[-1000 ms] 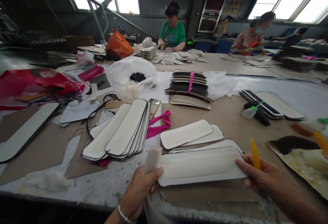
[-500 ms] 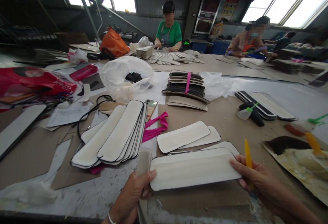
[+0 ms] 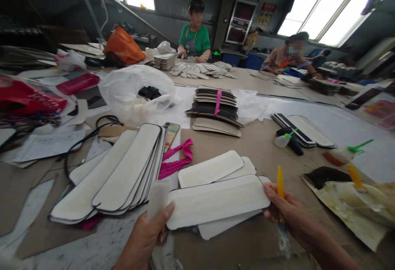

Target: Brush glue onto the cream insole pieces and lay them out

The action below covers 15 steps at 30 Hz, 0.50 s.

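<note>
Between my two hands is a long white panel (image 3: 217, 202) with rounded corners and a dark edge. My left hand (image 3: 151, 229) is closed, its thumb on the panel's left end; a pale translucent strip (image 3: 157, 200) is also in that hand. My right hand (image 3: 288, 204) pinches the right end and holds a yellow-handled brush (image 3: 280, 183), its gluey tip pointing down. Below the held panel, another white panel (image 3: 224, 224) partly shows; what supports it is hidden. More white panels (image 3: 210, 168) lie just behind on the brown board.
Left stands a fanned stack of white panels (image 3: 126, 167) beside a pink ribbon (image 3: 177, 161). A tied bundle of dark pieces (image 3: 212, 101) is behind. To the right are squeeze bottles (image 3: 282, 140) and a glue-smeared sheet (image 3: 342, 204). Two co-workers (image 3: 194, 39) sit across the table.
The view has turned right, so the table's things sit further left. The panel's right end is tilted up slightly more, and another panel now shows below it. Both hands keep their holds.
</note>
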### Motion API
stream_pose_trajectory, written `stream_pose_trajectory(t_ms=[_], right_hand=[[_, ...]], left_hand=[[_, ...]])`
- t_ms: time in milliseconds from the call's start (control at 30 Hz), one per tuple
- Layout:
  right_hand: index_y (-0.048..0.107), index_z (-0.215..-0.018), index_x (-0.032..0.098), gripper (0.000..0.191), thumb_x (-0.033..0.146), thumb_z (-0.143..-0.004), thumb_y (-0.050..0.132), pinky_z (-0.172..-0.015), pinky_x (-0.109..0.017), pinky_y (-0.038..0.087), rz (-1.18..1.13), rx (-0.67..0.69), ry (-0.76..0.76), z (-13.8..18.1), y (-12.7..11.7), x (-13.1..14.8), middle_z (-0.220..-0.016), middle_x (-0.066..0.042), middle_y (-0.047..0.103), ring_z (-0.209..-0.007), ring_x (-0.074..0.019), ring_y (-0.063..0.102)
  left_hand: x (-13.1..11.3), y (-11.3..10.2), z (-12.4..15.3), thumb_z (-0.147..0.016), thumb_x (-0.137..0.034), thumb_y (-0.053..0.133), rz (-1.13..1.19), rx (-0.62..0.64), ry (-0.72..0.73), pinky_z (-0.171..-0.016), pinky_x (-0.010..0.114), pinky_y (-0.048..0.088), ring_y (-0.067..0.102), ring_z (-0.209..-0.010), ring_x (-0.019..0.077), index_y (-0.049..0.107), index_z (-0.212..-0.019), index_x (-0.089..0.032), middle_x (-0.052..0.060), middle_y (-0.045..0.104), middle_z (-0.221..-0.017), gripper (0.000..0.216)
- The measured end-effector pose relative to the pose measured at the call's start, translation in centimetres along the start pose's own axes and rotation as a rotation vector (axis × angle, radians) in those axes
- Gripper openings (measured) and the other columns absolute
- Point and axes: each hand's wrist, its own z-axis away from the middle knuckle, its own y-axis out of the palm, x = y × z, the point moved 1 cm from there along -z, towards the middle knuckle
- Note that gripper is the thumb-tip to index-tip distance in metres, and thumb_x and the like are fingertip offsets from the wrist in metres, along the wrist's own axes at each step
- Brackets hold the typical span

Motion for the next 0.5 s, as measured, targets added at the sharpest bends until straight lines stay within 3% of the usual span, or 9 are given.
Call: stream_pose_trajectory(t_ms=[100, 300, 500], right_hand=[[0.05, -0.066, 0.019, 0.04, 0.058, -0.066, 0.057, -0.043, -0.019, 0.038, 0.101, -0.034, 0.03, 0.02, -0.04, 0.12, -0.048, 0.004, 0.049, -0.044, -0.009, 0.046], [0.055, -0.073, 0.018, 0.045, 0.059, -0.056, 0.064, -0.04, -0.021, 0.038, 0.213, -0.133, 0.113, -0.07, 0.08, -0.01, -0.042, 0.004, 0.052, -0.039, -0.0105, 0.046], [0.055, -0.071, 0.019, 0.05, 0.064, -0.051, 0.061, -0.038, -0.023, 0.037, 0.255, -0.171, 0.098, -0.02, 0.01, -0.33, -0.036, 0.003, 0.051, -0.035, -0.0118, 0.045]], left_hand=[[-0.33, 0.18, 0.56, -0.064, -0.045, 0.064, 0.02, 0.022, 0.048, -0.041, 0.02, 0.019, 0.028, -0.039, 0.0053, 0.044, -0.054, -0.016, -0.008, 0.037, -0.04, 0.036], [-0.56, 0.25, 0.57, -0.067, -0.043, 0.061, 0.081, 0.04, 0.084, -0.041, 0.019, 0.02, 0.026, -0.042, 0.0051, 0.046, -0.061, -0.016, -0.008, 0.035, -0.046, 0.032], [-1.13, 0.58, 1.13, -0.064, -0.041, 0.063, 0.164, 0.058, 0.083, -0.039, 0.019, 0.02, 0.025, -0.04, 0.0042, 0.048, -0.056, -0.015, -0.009, 0.036, -0.042, 0.031]])
